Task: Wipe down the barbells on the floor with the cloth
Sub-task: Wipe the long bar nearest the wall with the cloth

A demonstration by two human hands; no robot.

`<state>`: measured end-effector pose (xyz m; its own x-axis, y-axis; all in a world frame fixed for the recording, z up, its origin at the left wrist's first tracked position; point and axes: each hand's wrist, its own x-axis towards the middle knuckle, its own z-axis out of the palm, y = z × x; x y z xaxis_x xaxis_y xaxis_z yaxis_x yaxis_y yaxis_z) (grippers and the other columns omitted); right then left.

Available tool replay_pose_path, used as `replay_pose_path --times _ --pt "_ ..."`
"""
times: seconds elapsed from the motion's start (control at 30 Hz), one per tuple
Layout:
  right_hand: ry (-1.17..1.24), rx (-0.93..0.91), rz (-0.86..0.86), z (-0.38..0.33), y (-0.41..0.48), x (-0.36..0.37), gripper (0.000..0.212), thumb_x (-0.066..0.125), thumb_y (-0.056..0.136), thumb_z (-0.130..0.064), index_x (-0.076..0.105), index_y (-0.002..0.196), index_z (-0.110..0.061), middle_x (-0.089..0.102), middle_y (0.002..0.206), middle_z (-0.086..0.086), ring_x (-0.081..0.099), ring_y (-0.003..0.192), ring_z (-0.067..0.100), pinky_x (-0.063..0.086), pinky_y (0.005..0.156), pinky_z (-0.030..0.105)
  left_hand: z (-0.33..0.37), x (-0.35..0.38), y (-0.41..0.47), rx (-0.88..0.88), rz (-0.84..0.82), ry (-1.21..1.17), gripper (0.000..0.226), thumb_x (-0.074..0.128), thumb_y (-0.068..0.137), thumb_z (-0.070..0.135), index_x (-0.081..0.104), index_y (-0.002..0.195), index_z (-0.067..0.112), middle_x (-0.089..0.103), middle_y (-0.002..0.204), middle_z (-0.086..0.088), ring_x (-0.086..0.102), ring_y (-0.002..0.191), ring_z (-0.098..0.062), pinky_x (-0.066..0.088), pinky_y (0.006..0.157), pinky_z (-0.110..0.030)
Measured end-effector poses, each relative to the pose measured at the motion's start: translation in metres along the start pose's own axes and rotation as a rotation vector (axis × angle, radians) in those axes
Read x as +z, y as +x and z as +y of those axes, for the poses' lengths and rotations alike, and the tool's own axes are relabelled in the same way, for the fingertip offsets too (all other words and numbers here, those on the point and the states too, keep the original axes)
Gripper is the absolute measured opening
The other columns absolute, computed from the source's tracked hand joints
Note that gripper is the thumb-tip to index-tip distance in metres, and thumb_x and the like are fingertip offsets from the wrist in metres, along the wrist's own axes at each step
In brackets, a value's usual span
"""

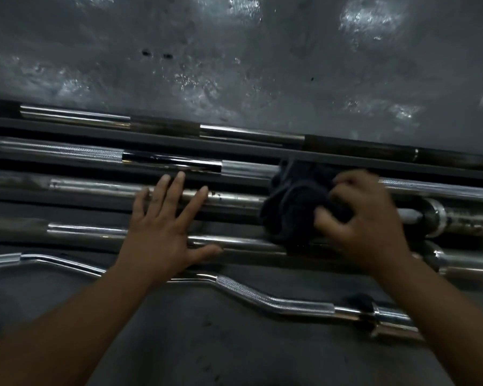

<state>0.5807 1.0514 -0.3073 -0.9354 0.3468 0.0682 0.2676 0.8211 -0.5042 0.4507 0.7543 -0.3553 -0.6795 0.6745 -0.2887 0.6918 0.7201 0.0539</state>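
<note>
My right hand (365, 218) has its grip clamped on the dark cloth (293, 201), pressing it onto the barbells (234, 197) lying side by side on the floor (234, 344). My left hand (165, 229) rests flat, fingers spread, across two bars.

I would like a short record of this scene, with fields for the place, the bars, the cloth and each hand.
place: dark floor beside a grey wall
bars: several straight barbells lying side by side; one curl bar nearest the person
cloth: dark cloth, bunched on the straight bars
right hand: gripping the cloth
left hand: open, flat on the bars, holds nothing
</note>
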Motion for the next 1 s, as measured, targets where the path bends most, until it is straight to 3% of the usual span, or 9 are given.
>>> replay_pose_path --times 0.1,0.2,0.27,0.37,0.53,0.67,0.77,0.9,1.0 --pt "0.043 0.138 0.078 -0.023 0.02 0.022 0.03 0.061 0.075 -0.045 0.064 0.077 -0.016 0.057 0.098 0.007 0.055 0.092 0.028 0.039 0.082 0.033 -0.001 0.001 0.002 0.024 -0.01 0.03 0.102 0.022 0.073 0.094 0.01 0.155 0.036 0.007 0.164 -0.013 0.005 0.151 -0.032 0.013 0.116 -0.059" --pt "-0.068 -0.282 -0.221 -0.066 -0.037 0.058 0.034 0.067 0.07 -0.054 0.066 0.084 -0.023 0.06 0.101 0.003 0.057 0.096 0.029 0.042 0.081 0.04 -0.002 -0.005 0.001 0.041 -0.012 0.017 0.095 0.03 0.076 0.082 0.018 0.155 0.031 0.009 0.163 -0.017 0.01 0.149 -0.036 0.015 0.115 -0.059" --pt "-0.146 -0.408 -0.344 -0.049 -0.085 0.052 0.041 0.072 0.063 -0.058 0.061 0.086 -0.025 0.062 0.111 0.001 0.058 0.104 0.028 0.039 0.083 0.04 0.005 -0.006 -0.009 0.03 -0.006 -0.018 0.096 0.036 0.076 0.077 0.02 0.156 0.027 0.009 0.162 -0.018 0.011 0.149 -0.036 0.015 0.117 -0.057" --pt "-0.163 -0.245 -0.247 0.0 -0.095 0.018 0.039 0.075 0.063 -0.05 0.062 0.082 -0.018 0.064 0.107 0.006 0.06 0.099 0.033 0.043 0.084 0.044 0.044 0.006 -0.038 0.194 0.036 -0.103 0.092 0.045 0.078 0.073 0.029 0.154 0.024 0.013 0.162 -0.015 0.016 0.149 -0.033 0.017 0.116 -0.058" --pt "-0.006 0.214 0.205 -0.009 -0.013 0.03 0.035 0.064 0.069 -0.041 0.065 0.086 -0.01 0.057 0.111 0.014 0.05 0.104 0.028 0.04 0.09 0.035 0.07 0.033 -0.035 0.287 -0.015 -0.003 0.118 0.057 0.057 0.083 0.021 0.155 0.028 0.018 0.162 -0.01 0.022 0.147 -0.03 0.011 0.113 -0.062" --pt "-0.137 0.143 -0.082 -0.026 -0.037 0.04 0.037 0.06 0.067 -0.053 0.062 0.083 -0.02 0.058 0.101 0.005 0.056 0.096 0.031 0.042 0.078 0.04 0.062 0.033 -0.031 0.323 -0.021 -0.004 0.119 0.063 0.055 0.083 0.022 0.154 0.029 0.022 0.161 -0.008 0.027 0.145 -0.028 0.018 0.111 -0.059" --pt "0.021 0.04 -0.266 -0.022 -0.058 -0.001 0.03 0.06 0.067 -0.052 0.056 0.076 -0.023 0.053 0.09 -0.001 0.054 0.085 0.024 0.045 0.072 0.038 0.062 0.03 -0.031 0.317 -0.024 -0.035 0.111 0.062 0.057 0.084 0.033 0.149 0.028 0.027 0.159 -0.008 0.028 0.144 -0.027 0.02 0.111 -0.058" --pt "0.066 0.152 0.134 0.021 0.046 -0.022 0.022 0.056 0.076 -0.04 0.055 0.089 -0.022 0.051 0.093 0.002 0.049 0.088 0.021 0.04 0.074 0.034 0.06 0.035 -0.028 0.33 0.013 -0.018 0.111 0.057 0.058 0.083 0.03 0.15 0.028 0.03 0.158 -0.007 0.032 0.142 -0.028 0.021 0.111 -0.057" --pt "-0.142 0.251 0.144 0.034 0.088 0.017 0.054 0.047 0.079 -0.047 0.062 0.124 -0.021 0.058 0.123 0.007 0.053 0.113 0.029 0.042 0.095 0.041 0.061 0.035 -0.028 0.341 0.049 -0.006 0.107 0.052 0.061 0.083 0.032 0.15 0.027 0.034 0.156 -0.008 0.035 0.14 -0.029 0.023 0.108 -0.058"
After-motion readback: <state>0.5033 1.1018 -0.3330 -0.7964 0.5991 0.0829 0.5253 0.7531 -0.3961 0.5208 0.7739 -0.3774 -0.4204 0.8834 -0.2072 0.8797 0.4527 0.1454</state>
